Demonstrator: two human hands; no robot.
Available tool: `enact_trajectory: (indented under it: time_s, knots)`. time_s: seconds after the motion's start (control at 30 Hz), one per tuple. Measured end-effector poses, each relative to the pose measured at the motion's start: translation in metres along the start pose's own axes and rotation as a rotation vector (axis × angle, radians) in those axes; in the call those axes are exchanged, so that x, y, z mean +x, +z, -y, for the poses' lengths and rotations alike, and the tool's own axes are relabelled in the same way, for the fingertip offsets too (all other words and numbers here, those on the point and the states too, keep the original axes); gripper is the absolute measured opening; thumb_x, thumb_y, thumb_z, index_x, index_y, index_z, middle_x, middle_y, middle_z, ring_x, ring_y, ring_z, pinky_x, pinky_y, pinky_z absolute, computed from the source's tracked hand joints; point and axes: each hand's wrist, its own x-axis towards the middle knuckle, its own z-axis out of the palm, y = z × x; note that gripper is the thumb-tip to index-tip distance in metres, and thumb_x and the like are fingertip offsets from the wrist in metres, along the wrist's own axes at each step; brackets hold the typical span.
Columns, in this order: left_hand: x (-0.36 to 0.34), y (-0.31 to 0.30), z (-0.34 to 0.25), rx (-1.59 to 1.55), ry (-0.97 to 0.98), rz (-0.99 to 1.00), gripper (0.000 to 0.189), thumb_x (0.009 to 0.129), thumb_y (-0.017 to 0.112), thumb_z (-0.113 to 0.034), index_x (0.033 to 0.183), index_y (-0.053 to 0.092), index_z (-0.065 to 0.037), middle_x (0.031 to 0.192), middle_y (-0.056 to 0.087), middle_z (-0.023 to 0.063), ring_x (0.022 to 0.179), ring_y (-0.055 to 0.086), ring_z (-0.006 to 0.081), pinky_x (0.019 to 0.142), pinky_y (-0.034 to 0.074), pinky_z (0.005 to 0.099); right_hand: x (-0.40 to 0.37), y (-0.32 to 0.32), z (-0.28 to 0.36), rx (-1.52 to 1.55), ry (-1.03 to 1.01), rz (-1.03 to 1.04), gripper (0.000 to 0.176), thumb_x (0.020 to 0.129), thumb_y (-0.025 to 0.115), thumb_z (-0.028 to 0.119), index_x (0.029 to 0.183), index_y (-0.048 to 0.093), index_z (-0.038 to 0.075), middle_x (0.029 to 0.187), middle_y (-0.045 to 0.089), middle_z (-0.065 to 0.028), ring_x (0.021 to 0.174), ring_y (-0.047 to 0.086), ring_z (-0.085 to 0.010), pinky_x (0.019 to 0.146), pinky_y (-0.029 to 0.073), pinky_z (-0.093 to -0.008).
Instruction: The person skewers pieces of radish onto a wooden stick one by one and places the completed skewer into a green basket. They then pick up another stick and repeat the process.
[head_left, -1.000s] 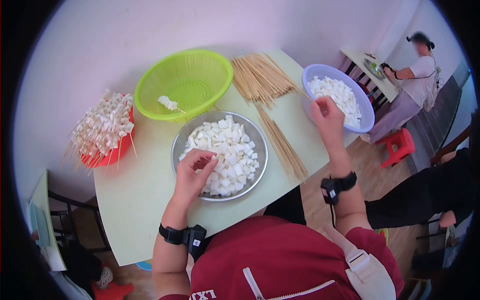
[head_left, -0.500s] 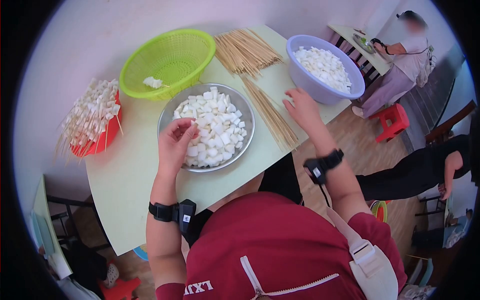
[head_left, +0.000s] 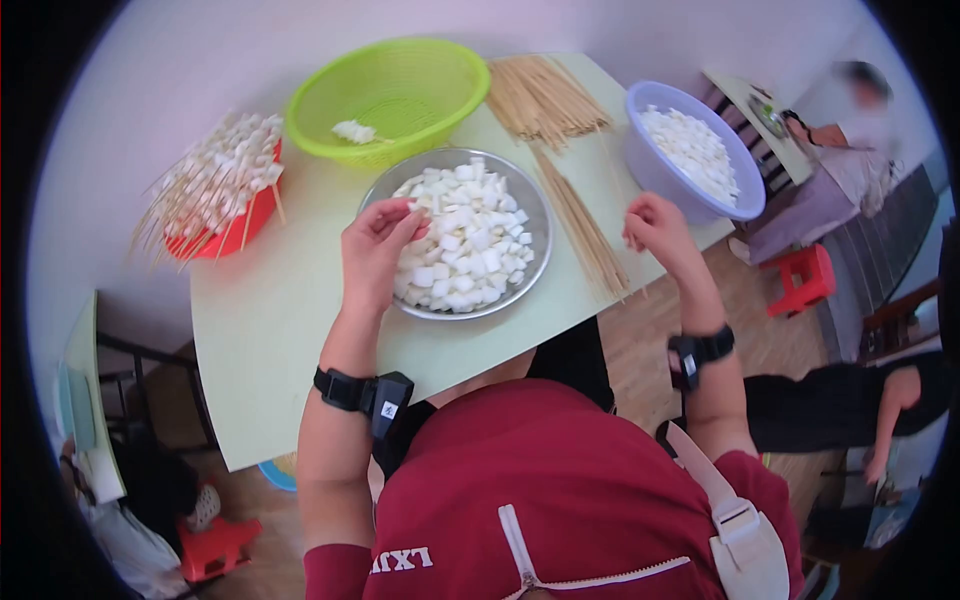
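A round metal bowl (head_left: 547,250) heaped with white cubes (head_left: 465,235) stands at the table's near side. Over its left rim is my left hand (head_left: 378,250), thumb and fingertips pinched on a white cube (head_left: 424,213). To the right of the bowl, my right hand (head_left: 662,232) is closed, its fingers curled round what looks like a thin bamboo skewer, faint and blurred. Just left of that hand lies a narrow row of bamboo skewers (head_left: 582,225). A bigger pile of skewers (head_left: 550,98) spreads out behind.
Back left, a green basket (head_left: 470,95) holds one loaded skewer (head_left: 356,132). A red container (head_left: 255,222) at the left is crowded with skewered cubes (head_left: 225,160). A lavender tub (head_left: 747,205) of white pieces sits at the right edge. Beyond are a red stool (head_left: 803,280) and another person (head_left: 850,150).
My right hand has gone from spread fingers near the skewers to a closed grip, lifted slightly away from them. My left hand stays pinched at the bowl. The camera view has shifted.
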Motion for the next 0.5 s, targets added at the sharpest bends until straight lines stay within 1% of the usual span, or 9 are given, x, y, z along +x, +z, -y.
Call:
enact_trajectory:
  time_s: [0.07,0.13,0.17,0.23,0.27,0.33,0.5]
  knots:
    - [0.002,-0.001,0.0,-0.044,0.013,0.002,0.021,0.084,0.06,0.002,0.104,0.057,0.005,0.093,0.062,0.0126,0.084,0.063,0.0169,0.078,0.053,0.0258,-0.032,0.018,0.025,0.336,0.026,0.089,0.008,0.086,0.049,0.006,0.093,0.054,0.004,0.062,0.055,-0.0015,0.048,0.049,-0.0052,0.041,0.035,-0.0181]
    - [0.0,0.0,-0.002,-0.06,0.013,-0.023,0.021,0.084,0.059,0.003,0.104,0.056,0.006,0.093,0.062,0.0132,0.086,0.063,0.0177,0.078,0.053,0.0261,-0.06,0.045,0.046,0.323,0.045,0.11,0.015,0.089,0.048,0.006,0.101,0.056,0.003,0.059,0.051,0.0027,0.045,0.042,-0.0033,0.042,0.031,-0.0177]
    - [0.0,0.001,-0.003,-0.08,0.015,-0.018,0.021,0.083,0.059,0.003,0.104,0.056,0.006,0.093,0.062,0.0137,0.087,0.063,0.0185,0.078,0.053,0.0264,-0.068,0.057,0.049,0.327,0.043,0.125,0.015,0.089,0.048,0.006,0.101,0.056,0.003,0.059,0.051,0.0027,0.045,0.042,-0.0033,0.042,0.031,-0.0177]
    - [0.0,0.001,-0.005,-0.075,0.008,-0.032,0.021,0.083,0.06,0.004,0.103,0.055,0.006,0.093,0.062,0.0144,0.088,0.064,0.0199,0.078,0.053,0.0272,-0.076,0.077,0.055,0.325,-0.058,0.308,0.026,0.092,0.048,0.01,0.117,0.054,0.004,0.057,0.043,0.0058,0.046,0.036,-0.0012,0.044,0.029,-0.017]
    - [0.0,0.001,-0.006,-0.08,0.017,-0.039,0.021,0.082,0.061,0.004,0.103,0.055,0.006,0.094,0.062,0.0145,0.088,0.064,0.0201,0.077,0.054,0.0273,-0.075,0.083,0.058,0.329,-0.059,0.314,0.026,0.092,0.048,0.01,0.117,0.054,0.004,0.057,0.043,0.0058,0.046,0.036,-0.0012,0.044,0.029,-0.017]
    - [0.0,0.001,-0.006,-0.079,0.027,-0.046,0.021,0.082,0.061,0.004,0.102,0.055,0.006,0.094,0.062,0.0147,0.088,0.064,0.0202,0.077,0.054,0.0275,-0.073,0.091,0.062,0.272,-0.023,0.429,0.035,0.094,0.048,0.012,0.128,0.049,0.007,0.056,0.039,0.0068,0.048,0.034,-0.0011,0.045,0.028,-0.0175]
    - [0.0,0.0,-0.004,-0.102,0.071,-0.051,0.02,0.081,0.062,0.004,0.101,0.056,0.005,0.095,0.063,0.0142,0.086,0.063,0.0186,0.076,0.053,0.0271,-0.065,0.099,0.058,0.29,-0.034,0.488,0.035,0.094,0.048,0.013,0.128,0.049,0.007,0.055,0.038,0.007,0.049,0.033,-0.0014,0.045,0.028,-0.0186]
